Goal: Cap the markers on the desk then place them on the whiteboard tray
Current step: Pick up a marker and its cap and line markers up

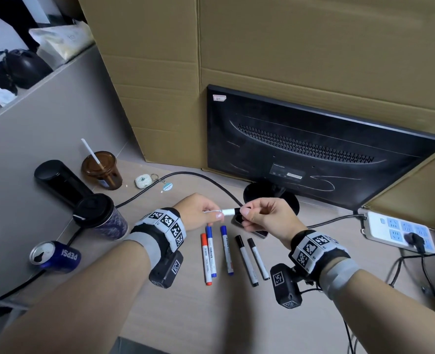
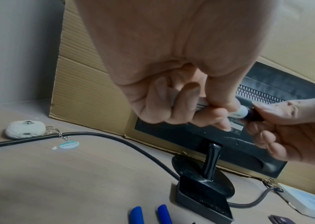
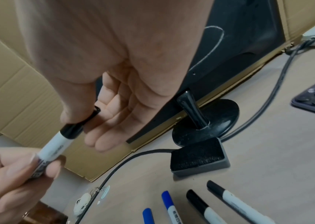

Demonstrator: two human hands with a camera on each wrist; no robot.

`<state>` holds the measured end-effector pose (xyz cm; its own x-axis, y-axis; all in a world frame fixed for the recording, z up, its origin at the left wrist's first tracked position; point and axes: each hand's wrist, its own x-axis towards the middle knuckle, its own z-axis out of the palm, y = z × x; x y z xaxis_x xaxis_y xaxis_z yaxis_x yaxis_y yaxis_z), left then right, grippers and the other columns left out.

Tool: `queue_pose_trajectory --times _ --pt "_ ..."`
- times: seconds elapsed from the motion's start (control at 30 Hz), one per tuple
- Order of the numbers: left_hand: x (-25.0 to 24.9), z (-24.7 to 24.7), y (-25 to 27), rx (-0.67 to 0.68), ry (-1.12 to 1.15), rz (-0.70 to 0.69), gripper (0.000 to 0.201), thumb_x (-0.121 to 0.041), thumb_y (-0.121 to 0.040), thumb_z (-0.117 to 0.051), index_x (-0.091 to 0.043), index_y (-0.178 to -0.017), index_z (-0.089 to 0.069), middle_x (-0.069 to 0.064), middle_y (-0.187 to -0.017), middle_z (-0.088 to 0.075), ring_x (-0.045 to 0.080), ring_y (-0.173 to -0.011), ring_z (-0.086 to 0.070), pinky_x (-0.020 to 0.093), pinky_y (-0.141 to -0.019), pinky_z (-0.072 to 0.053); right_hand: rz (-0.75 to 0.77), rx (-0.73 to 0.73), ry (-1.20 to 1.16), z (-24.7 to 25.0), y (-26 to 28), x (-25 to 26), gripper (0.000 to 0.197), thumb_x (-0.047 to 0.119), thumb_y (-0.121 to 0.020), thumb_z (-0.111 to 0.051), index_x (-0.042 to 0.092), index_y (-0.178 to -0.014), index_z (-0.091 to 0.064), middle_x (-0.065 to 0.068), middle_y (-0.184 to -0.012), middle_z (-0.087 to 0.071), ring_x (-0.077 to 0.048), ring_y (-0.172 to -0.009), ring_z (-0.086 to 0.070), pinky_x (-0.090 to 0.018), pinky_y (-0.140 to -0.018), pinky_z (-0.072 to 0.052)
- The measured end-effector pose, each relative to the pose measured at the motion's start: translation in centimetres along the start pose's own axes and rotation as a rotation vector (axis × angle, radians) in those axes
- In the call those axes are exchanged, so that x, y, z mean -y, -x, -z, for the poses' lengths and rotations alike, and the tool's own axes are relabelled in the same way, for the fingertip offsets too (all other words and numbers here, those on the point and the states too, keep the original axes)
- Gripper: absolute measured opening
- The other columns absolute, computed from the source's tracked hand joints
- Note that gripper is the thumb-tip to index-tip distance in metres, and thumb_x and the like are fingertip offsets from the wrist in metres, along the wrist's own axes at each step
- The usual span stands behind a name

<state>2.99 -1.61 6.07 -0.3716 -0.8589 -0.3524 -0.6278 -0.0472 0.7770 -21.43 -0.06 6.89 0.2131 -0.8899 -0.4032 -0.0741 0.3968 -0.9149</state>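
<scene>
Above the desk (image 1: pixel 211 315), a light, stiff marker (image 1: pixel 228 212) is gripped by the left hand (image 1: pixel 201 212); its cap (image 1: pixel 239 211), likely slippery, is pinched by the right hand (image 1: pixel 267 218).

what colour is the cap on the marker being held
Black; the cap on the white marker shows best in the right wrist view.

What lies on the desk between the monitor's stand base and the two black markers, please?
A whiteboard eraser, felt side up, nearer the stand base than the black markers; the right wrist view shows it.
</scene>
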Motion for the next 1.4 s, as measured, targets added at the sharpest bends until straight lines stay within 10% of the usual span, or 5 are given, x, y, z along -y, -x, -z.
queue_pose_trajectory --times 0.3,0.5,0.83,1.13,1.4 --pt "-0.6 -1.0 0.0 -0.056 0.017 0.004 0.019 -0.031 -0.096 -0.064 -0.024 -0.092 -0.081 0.008 -0.085 -0.075 0.029 -0.085 -0.069 0.041 -0.087 -0.055 0.020 0.001 0.120 0.6 -0.9 0.8 0.018 0.008 -0.090 -0.079 -0.007 -0.099 -0.077 -0.011 -0.072 -0.074 -0.017 -0.066 -0.075 -0.030 -0.070 -0.067" --pt "-0.9 -2.0 0.2 -0.007 0.022 -0.004 0.023 -0.026 -0.104 -0.053 -0.020 -0.111 -0.075 -0.020 -0.065 -0.061 -0.002 -0.062 -0.053 0.012 -0.060 -0.039 0.017 0.016 0.127 0.8 -1.3 0.2 0.016 0.007 -0.090 -0.078 -0.004 -0.101 -0.077 -0.012 -0.077 -0.075 -0.022 -0.073 -0.075 -0.032 -0.073 -0.067" --pt "1.3 -3.7 -0.3 -0.023 -0.031 0.202 0.026 -0.041 -0.104 -0.041 -0.023 -0.114 -0.057 0.006 -0.088 -0.065 0.025 -0.080 -0.060 0.046 -0.084 -0.054 -0.047 -0.048 0.142 -0.2 -2.4 -1.0 0.030 0.017 -0.093 -0.078 0.003 -0.118 -0.071 -0.013 -0.089 -0.071 -0.010 -0.067 -0.073 -0.023 -0.064 -0.062" --pt "7.2 -9.2 0.1 -0.147 -0.146 0.525 0.072 -0.035 -0.090 -0.068 -0.020 -0.152 -0.035 -0.012 -0.080 -0.059 0.023 -0.086 -0.062 0.030 -0.078 -0.051 -0.411 -0.160 0.859 2.1 -1.2 -11.1 0.026 0.035 -0.085 -0.073 0.020 -0.065 -0.067 -0.003 -0.082 -0.072 -0.024 -0.086 -0.070 -0.025 -0.073 -0.048" --pt "8.6 -12.1 -1.2 -0.163 -0.242 0.606 0.061 -0.045 -0.066 -0.084 -0.013 -0.109 -0.056 0.004 -0.110 -0.057 0.024 -0.092 -0.066 0.036 -0.083 -0.058 -0.319 -0.176 0.886 0.5 -1.8 -13.9 0.043 0.053 -0.071 -0.082 0.013 -0.067 -0.068 -0.003 -0.063 -0.066 -0.019 -0.061 -0.063 -0.026 -0.051 -0.044"
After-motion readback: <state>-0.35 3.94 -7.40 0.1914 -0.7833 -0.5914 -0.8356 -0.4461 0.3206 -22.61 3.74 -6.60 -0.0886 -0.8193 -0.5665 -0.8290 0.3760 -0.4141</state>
